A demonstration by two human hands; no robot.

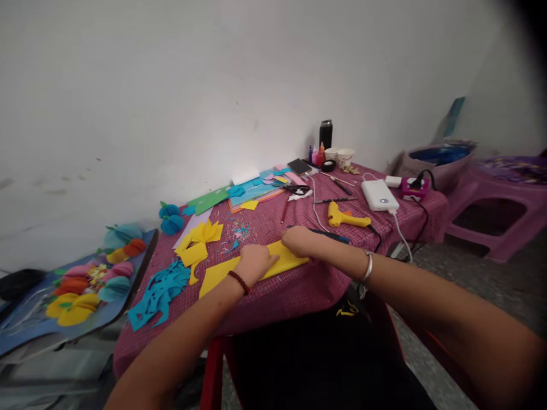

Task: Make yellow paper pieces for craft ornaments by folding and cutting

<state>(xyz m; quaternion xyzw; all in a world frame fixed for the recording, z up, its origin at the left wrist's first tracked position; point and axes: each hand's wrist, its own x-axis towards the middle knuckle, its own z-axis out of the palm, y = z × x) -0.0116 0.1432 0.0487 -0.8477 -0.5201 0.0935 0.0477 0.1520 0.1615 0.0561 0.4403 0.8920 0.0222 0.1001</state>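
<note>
A yellow paper sheet (pixel 217 273) lies near the front edge of the table covered by a red checked cloth (pixel 273 296). My left hand (pixel 255 263) rests on the sheet's middle, fingers curled, pressing it down. My right hand (pixel 301 240) presses the sheet's right end, knuckles up. Neither hand lifts anything. Cut yellow paper shapes (pixel 199 242) lie just left of the sheet, and blue cut-out shapes (pixel 158 293) lie at the table's left corner.
A yellow glue gun (pixel 345 217), white power bank (pixel 379 195), scissors (pixel 296 188), coloured paper sheets (pixel 245 193), a phone (pixel 299 166), paint bottles and cups sit farther back. A board with paper flowers (pixel 85 285) leans at the left. A purple stool (pixel 499 205) stands at the right.
</note>
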